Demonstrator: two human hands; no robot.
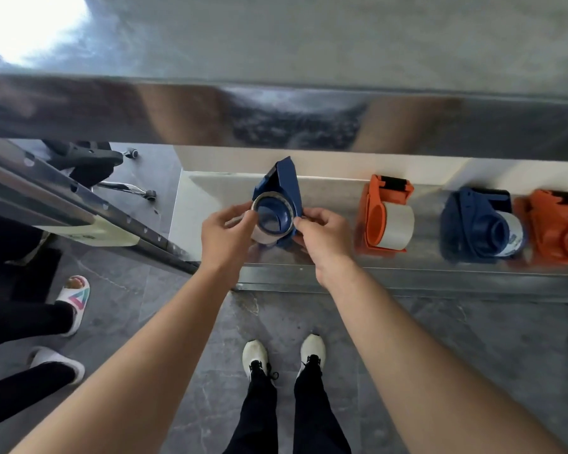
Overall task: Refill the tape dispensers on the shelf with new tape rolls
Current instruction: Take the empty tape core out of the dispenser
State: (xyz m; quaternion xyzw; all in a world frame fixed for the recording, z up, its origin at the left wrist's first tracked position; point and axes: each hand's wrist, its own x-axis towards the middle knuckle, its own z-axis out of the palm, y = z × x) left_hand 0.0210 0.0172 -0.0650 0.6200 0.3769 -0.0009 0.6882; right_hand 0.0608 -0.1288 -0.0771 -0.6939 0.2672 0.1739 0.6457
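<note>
Both hands pinch: left hand (225, 239) the tape roll (269, 221), right hand (322, 237) the blue dispenser (287, 181).

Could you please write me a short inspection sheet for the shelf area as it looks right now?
Surface: metal shelf, shiny.
Job's things: blue dispenser with tape roll, held; orange dispenser and second blue dispenser, both loaded; far orange dispenser, blurred, no roll seen.
Clutter: nothing seen.
Hands: left hand on the roll, right hand on the dispenser.
Cables: nothing seen.
Surroundings: office chair; bystander's slippers.
</note>
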